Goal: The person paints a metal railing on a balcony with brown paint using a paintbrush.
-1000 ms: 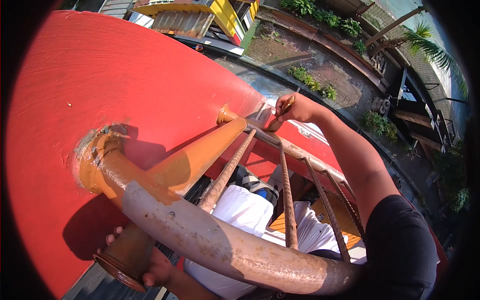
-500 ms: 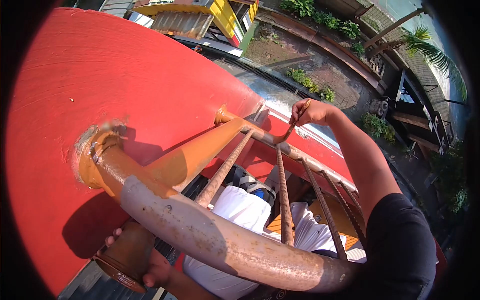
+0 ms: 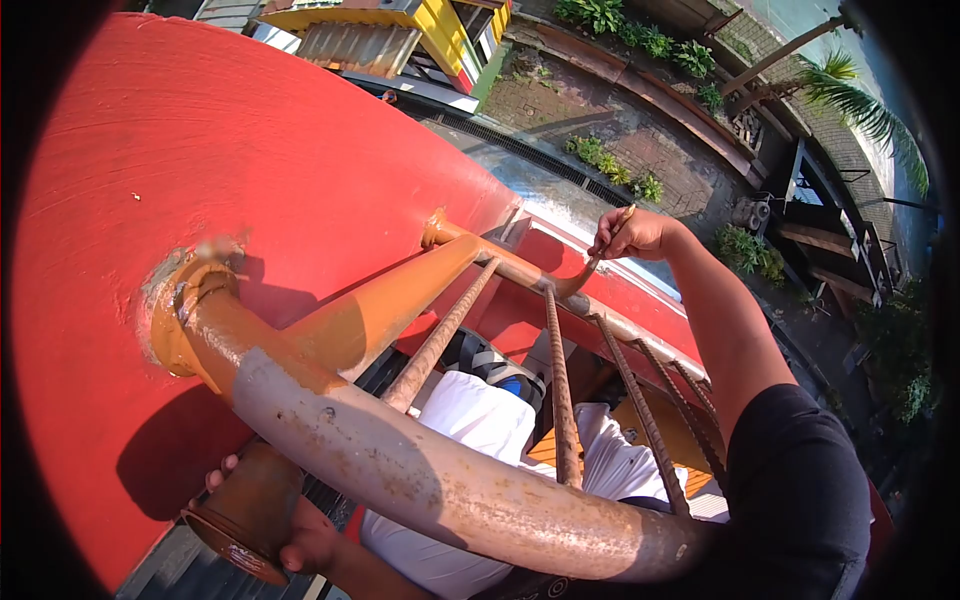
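My right hand (image 3: 632, 236) is closed on the thin handle of a paintbrush (image 3: 582, 279). The brush's brown, paint-coated end rests on the far, thinner pipe (image 3: 520, 266), close to the top of a ribbed steel bar (image 3: 561, 390). Orange paint covers the left end of that pipe, while farther right it is greyish brown. At lower left, my left hand (image 3: 308, 540) is wrapped round a brown paint-stained cup (image 3: 255, 500), tilted beneath the thick near pipe (image 3: 400, 455). Orange coats the thick pipe near the wall; the rest is grey with rust spots.
A red wall (image 3: 250, 130) fills the left side, with both pipes fixed to it. An orange slanted brace (image 3: 385, 305) joins them, and several rusty bars run between. Far below lie a paved yard (image 3: 640, 130), plants and a yellow structure (image 3: 440, 40).
My right hand and the brush have moved slightly right along the far pipe, past the top of the ribbed bar. The left hand still holds the cup in much the same position.
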Tool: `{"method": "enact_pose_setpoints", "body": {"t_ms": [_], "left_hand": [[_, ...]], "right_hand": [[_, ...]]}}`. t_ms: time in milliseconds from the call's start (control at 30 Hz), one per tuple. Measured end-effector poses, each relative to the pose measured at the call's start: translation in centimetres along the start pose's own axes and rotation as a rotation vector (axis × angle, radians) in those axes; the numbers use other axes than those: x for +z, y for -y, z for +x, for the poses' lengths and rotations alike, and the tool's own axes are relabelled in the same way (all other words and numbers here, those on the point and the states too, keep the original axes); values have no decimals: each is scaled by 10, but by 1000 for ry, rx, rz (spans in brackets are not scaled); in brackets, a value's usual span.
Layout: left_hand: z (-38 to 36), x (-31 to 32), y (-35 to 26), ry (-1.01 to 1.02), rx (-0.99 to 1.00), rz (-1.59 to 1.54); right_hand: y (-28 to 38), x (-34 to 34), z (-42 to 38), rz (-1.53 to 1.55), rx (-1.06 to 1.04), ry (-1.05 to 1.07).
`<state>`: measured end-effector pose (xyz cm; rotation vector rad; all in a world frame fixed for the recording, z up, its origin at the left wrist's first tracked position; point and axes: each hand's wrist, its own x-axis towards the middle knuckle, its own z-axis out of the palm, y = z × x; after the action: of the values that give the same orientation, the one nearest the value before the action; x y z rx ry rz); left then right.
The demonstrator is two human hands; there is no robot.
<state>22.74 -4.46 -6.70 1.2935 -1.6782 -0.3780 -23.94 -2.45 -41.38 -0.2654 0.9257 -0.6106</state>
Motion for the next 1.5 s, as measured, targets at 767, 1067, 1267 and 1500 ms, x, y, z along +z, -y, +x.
{"method": "enact_pose_setpoints", "body": {"t_ms": [767,1067,1267,1500], "left_hand": [[-1,-1,-9,-2,-44,-75],[-6,-5,-4,27,-31,-144],[-6,-3,-3,15,-53,-163],[-4,-2,-4,-15,-64,-34]], "right_hand": [[36,20,29,-96,-27,100],[21,2,-10,-290,236,81],[48,34,51,-307,-32,167],[22,14,18,-60,-22,73]]}}
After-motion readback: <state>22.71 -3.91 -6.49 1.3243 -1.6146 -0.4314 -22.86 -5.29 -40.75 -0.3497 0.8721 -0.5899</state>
